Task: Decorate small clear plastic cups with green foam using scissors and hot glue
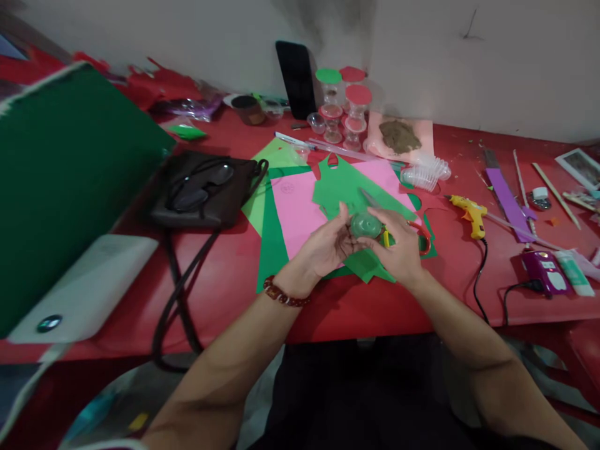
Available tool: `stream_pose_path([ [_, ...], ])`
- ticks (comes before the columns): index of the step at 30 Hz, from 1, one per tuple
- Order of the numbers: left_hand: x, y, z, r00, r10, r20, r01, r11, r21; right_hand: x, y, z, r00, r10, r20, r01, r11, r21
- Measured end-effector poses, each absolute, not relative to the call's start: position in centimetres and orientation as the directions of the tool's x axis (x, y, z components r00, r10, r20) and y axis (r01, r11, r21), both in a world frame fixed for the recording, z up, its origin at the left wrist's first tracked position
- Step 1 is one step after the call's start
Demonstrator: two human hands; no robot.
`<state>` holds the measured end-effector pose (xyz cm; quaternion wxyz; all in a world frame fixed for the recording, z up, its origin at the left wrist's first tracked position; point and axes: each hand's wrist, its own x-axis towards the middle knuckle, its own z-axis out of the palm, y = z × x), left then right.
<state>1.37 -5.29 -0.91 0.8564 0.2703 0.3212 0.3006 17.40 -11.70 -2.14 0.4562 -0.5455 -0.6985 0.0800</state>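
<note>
My left hand [325, 247] cups a small clear plastic cup [365, 225] from the left, fingers curled round it. My right hand [398, 247] grips scissors with red and yellow handles [419, 234], their blades [370, 199] pointing up and away, and its fingertips also touch the cup. Both hands hover over a cut green paper sheet [347, 184] that lies on a pink sheet [297, 212] on the red table [225, 281]. A red bead bracelet [284, 295] circles my left wrist.
A black bag [206, 187] with glasses on it lies left of the papers. A yellow glue gun [471, 212], a stack of clear cups [426, 172], hourglass-shaped cup pieces [347, 109], a phone [296, 78], sticks, a purple strip [509, 200] and a green board [60, 181] surround the papers.
</note>
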Motion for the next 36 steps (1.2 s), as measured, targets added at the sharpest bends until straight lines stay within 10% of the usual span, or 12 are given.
stream_pose_path([
  [6, -0.1, -4.4, -0.5, 0.217, 0.956, -0.198, -0.312, 0.26, 0.914, 18.7, -11.6, -1.9, 0.154, 0.793, 0.59, 0.694, 0.338, -0.636],
  [12, -1.2, -3.4, -1.1, 0.125, 0.985, 0.123, 0.225, -0.149, 0.963, 20.3, -10.9, -2.0, 0.247, 0.791, 0.559, 0.67, 0.278, -0.688],
  [20, -2.5, -2.3, -1.5, 0.087, 0.989, 0.123, 0.16, -0.136, 0.978, 18.6, -10.8, -3.6, -0.105, 0.911, 0.399, 0.77, 0.329, -0.547],
  [27, -1.3, -2.7, -3.7, 0.502, 0.85, 0.157, 0.487, -0.428, 0.761, 20.3, -10.4, -3.0, 0.07, 0.877, 0.475, 0.799, 0.236, -0.553],
  [32, -1.0, -3.2, -3.3, 0.205, 0.894, 0.399, 0.678, -0.423, 0.601, 20.1, -10.6, -2.9, 0.081, 0.871, 0.484, 0.786, 0.243, -0.569],
  [36, -2.2, -2.9, -2.0, 0.07, 0.913, 0.402, 0.614, -0.357, 0.704, 18.8, -10.8, -3.8, -0.038, 0.903, 0.428, 0.774, 0.298, -0.559],
])
